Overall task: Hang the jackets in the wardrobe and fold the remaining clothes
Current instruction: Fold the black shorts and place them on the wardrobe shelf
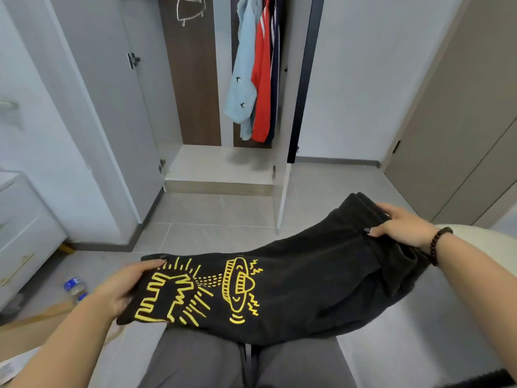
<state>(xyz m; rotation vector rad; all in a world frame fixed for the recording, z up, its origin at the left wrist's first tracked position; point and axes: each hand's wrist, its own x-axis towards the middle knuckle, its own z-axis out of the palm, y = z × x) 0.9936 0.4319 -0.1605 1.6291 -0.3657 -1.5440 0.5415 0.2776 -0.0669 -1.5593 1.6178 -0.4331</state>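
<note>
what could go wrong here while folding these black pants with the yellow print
1. The black pants are held in the air above the lap, gripped only at the ends by the left hand and right hand; the sagging middle may fold unevenly.
2. If an end slips, the fabric could drop to the floor.
3. The plastic bottle lies on the floor near the left side, a possible trip hazard on standing.

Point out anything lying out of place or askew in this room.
A clear plastic water bottle with a blue label lies on its side on the grey tiled floor, near the white drawer unit. Inside the open wardrobe, the light blue shirt hangs bunched and crooked. Nothing looks spilled or damaged.
</note>
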